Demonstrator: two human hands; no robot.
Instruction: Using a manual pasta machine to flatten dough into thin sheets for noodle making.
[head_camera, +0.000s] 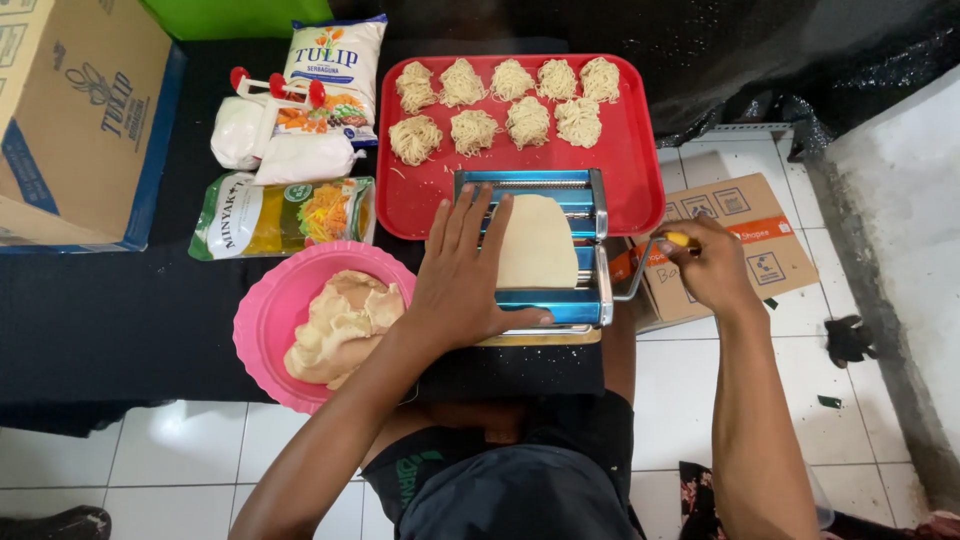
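1 head-worn camera looks steeply down from above the person, close over the work. The black table (120, 320) fills 9 to 12 o'clock, white floor tiles (690, 380) lie from 3 to 6, and the person's lap sits at 6.

A red tray (630, 190) at twelve o'clock carries pale yellow noodle nests (510, 105). The pasta machine (590, 260) is metallic blue, its dough sheet (537, 243) cream. At nine o'clock, a pink plate (265, 320) bears beige dough (340, 325). The tablecloth (110, 310) is black.

Red tray (640, 190) and pink plate (262, 312) flank pasta machine (590, 205).
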